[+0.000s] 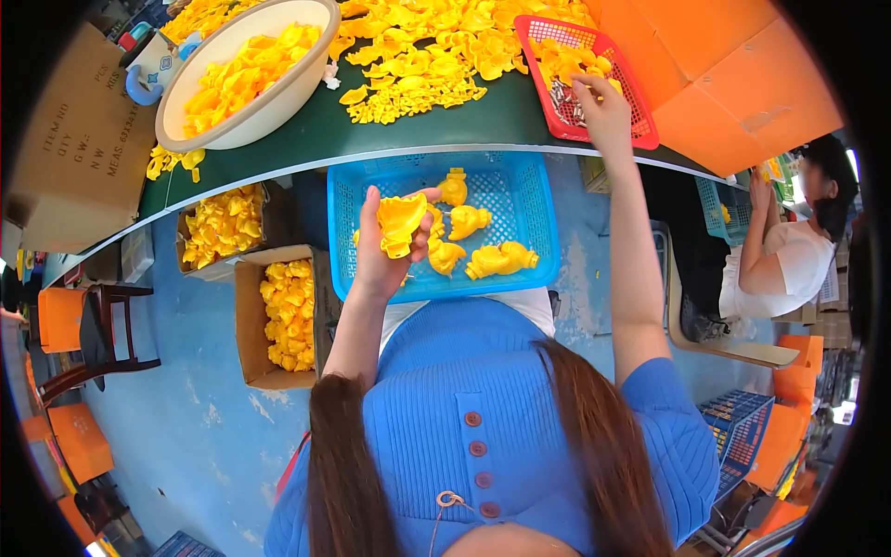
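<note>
My left hand (379,255) is closed around a hollow yellow plastic shell (401,223), its open side facing up. Below it, a blue plastic basket (371,172) rests at my lap with several rounded yellow plastic pieces (502,261) inside. My right hand (605,119) reaches over the red plastic basket (640,110) on the table, fingers bent together among its contents. Yellow parts (555,61) and small silvery metal pieces (562,100) lie in that basket. What the right fingertips pinch, if anything, is too small to make out.
A cream bowl (170,121) of yellow parts stands on the green table (306,125), beside loose yellow shells (436,56). Cardboard boxes (251,325) of yellow parts sit below. Orange boxes (733,84) border the right, where another person (789,255) sits.
</note>
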Available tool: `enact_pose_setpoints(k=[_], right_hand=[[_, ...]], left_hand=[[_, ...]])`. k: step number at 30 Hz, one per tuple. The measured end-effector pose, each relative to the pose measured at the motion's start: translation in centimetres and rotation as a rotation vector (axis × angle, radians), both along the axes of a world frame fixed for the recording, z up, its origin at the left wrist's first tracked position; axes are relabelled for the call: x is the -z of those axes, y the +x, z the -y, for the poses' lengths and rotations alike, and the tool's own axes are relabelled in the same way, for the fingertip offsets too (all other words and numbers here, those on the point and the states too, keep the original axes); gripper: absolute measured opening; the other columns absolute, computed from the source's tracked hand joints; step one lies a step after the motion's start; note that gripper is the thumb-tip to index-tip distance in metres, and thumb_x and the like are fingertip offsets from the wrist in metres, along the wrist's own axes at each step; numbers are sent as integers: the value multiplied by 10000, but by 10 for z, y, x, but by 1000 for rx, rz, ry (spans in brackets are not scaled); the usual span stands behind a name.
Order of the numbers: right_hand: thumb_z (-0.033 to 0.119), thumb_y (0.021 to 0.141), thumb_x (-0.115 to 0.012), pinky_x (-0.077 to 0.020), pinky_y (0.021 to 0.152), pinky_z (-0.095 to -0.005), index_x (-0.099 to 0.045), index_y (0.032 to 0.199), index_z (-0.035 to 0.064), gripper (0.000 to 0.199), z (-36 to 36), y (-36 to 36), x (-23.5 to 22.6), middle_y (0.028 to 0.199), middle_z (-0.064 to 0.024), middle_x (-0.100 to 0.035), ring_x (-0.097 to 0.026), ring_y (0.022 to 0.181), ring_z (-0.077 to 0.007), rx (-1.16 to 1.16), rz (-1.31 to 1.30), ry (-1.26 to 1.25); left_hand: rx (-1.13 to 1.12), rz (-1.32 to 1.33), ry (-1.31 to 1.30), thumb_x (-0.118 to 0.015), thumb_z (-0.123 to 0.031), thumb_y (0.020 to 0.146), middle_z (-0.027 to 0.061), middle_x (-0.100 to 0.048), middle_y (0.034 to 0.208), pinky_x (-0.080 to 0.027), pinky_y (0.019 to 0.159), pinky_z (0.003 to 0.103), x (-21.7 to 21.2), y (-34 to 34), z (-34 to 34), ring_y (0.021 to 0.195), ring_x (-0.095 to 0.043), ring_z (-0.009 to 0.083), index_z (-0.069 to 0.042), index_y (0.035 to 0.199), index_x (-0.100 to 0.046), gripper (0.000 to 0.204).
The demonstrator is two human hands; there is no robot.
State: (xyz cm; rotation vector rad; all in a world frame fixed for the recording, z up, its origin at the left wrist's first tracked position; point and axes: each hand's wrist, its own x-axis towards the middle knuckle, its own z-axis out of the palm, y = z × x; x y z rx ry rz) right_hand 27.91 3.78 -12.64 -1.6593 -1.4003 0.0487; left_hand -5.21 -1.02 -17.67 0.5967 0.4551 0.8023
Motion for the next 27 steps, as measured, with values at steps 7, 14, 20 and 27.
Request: enact_pose_setpoints(k=[7, 14, 20, 27], right_hand=[[88, 683, -620, -473, 762, -310, -639, 973, -9, 307, -48, 44, 24, 897, -152, -655, -620, 823, -252, -120, 337, -677], [115, 646, -664, -485, 704, -332, -664, 791, -7, 189, -45, 44, 28, 753, -152, -654, -633, 732, -247, -83, 219, -597], [175, 687, -657, -489, 679, -326, -659, 765, -2, 193, -40, 42, 30, 736, -136, -654, -635, 714, -230, -45, 113, -534], [173, 757, -646, -473, 619, -264, -618, 808, -21, 203, -38, 35, 23, 706, -92, -635, -622, 672, -151, 141, 180, -156]], left_hand=[[36, -19, -23, -254, -578, 907, -1, -521, 728, -333, 448, 176, 4, 9, 6, 588, -463, 47, 27, 1197, -479, 708], [33, -31, 30, -246, -580, 907, 13, -531, 759, -353, 453, 190, 4, 8, 5, 616, -479, 56, -8, 1204, -483, 686], [3, 16, 26, -356, -425, 926, 78, -596, 911, -472, 522, 253, 8, 8, 6, 730, -577, 141, -86, 1169, -444, 427], [-5, -52, 16, -437, -290, 913, 146, -544, 1121, -535, 641, 326, 10, 11, 9, 937, -598, 216, -71, 1195, -402, 359]])
